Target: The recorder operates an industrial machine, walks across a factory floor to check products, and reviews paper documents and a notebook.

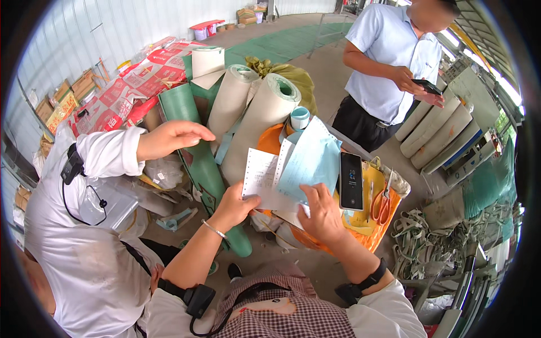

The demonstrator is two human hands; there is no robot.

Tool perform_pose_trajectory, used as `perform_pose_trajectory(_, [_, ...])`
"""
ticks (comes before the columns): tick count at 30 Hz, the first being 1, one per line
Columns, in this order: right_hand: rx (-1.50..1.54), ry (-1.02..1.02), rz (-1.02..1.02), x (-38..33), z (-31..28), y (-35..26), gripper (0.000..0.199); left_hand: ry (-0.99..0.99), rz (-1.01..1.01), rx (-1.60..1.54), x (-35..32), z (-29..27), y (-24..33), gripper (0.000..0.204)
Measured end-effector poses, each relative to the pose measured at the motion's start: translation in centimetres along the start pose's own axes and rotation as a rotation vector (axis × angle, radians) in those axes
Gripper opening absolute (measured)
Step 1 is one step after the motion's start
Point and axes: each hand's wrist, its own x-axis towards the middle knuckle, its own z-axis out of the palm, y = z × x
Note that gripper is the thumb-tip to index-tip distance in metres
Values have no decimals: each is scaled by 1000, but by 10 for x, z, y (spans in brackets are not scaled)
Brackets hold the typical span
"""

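Note:
My left hand (234, 207) pinches the lower left corner of a white sheet (260, 172) with punched edges and handwriting. Overlapping it on the right is a light blue sheet (309, 160), also written on. The fingers of my right hand (322, 217) are bent and closed at the blue sheet's lower edge. Just right of the papers lies a black phone (351, 181) with its screen lit. Beyond that, a pair of scissors (381, 205) with orange handles rests on the yellow-orange covered table (360, 225). A bracelet circles my left wrist.
On the left, a co-worker's hand (174, 139) reaches over a green roll (197, 152). Upright pale rolls (265, 124) stand behind the papers. A person in a light blue shirt (389, 45) holds a phone at the far right. Tangled straps (420, 239) lie lower right.

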Motion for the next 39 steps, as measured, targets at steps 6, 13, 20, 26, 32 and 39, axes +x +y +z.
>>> perform_pose_trajectory(6, [-71, 32, 67, 16, 23, -2, 65, -35, -13, 62, -5, 13, -1, 30])
perform_pose_trajectory(13, [46, 60, 82, 12, 34, 9, 48, 34, 57, 253, -1, 9, -7, 31])
perform_pose_trajectory(20, [6, 149, 113, 18, 41, 9, 28, -33, -11, 169, -2, 12, 2, 24])
perform_pose_trajectory(26, [9, 316, 142, 26, 23, 7, 11, -30, -75, 200, -5, 10, 6, 23])
perform_pose_trajectory(32, [26, 380, 139, 32, 11, 0, 11, -28, -71, 122, -3, 16, 15, 26])
perform_pose_trajectory(39, [66, 333, 52, 18, 19, -6, 10, -43, -42, -31, 16, 39, 7, 26])
